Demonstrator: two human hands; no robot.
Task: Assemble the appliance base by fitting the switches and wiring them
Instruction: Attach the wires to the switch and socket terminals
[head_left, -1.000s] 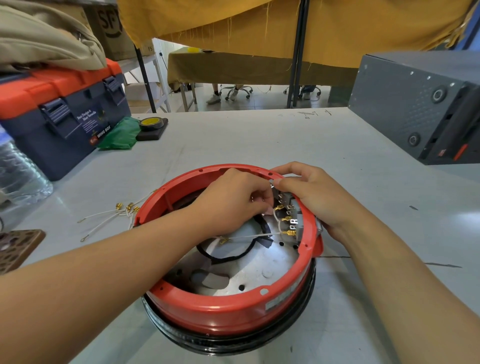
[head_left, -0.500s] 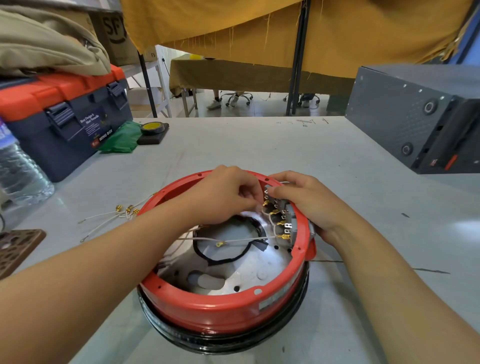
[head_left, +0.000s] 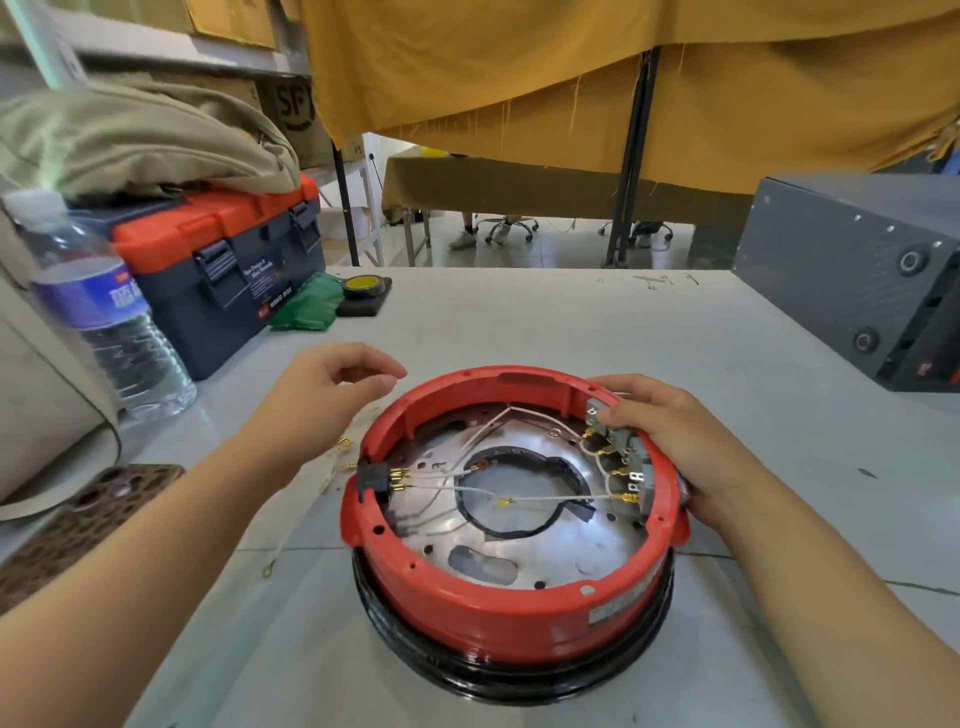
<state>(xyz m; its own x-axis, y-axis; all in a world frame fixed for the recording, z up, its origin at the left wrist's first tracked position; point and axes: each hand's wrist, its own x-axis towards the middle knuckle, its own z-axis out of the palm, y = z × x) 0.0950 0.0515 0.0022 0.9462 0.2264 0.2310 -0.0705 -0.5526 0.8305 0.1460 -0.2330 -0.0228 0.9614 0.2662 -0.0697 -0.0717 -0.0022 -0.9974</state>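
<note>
A round red appliance base (head_left: 498, 608) with a black lower ring lies upside down on the grey table. Grey switches (head_left: 631, 462) with brass terminals sit inside its right wall, and white wires (head_left: 550, 500) run from them across the metal plate to a black connector (head_left: 375, 479) on the left wall. My right hand (head_left: 675, 441) grips the right rim over the switches. My left hand (head_left: 322, 400) hovers outside the base at its left, fingers loosely curled and holding nothing. Loose white wires with brass lugs (head_left: 340, 457) lie on the table below my left hand.
A blue and orange toolbox (head_left: 223, 270) stands at the back left under a beige cloth, with a water bottle (head_left: 109, 317) beside it. Green cloth (head_left: 306, 306) and a tape roll (head_left: 363, 288) lie behind. A grey metal box (head_left: 857, 275) stands at the right. A brown patterned phone case (head_left: 78, 525) lies left.
My left hand has pulled out of the base and moved left, off the switch terminals. My right hand stays on the right rim. The camera view has shifted.
</note>
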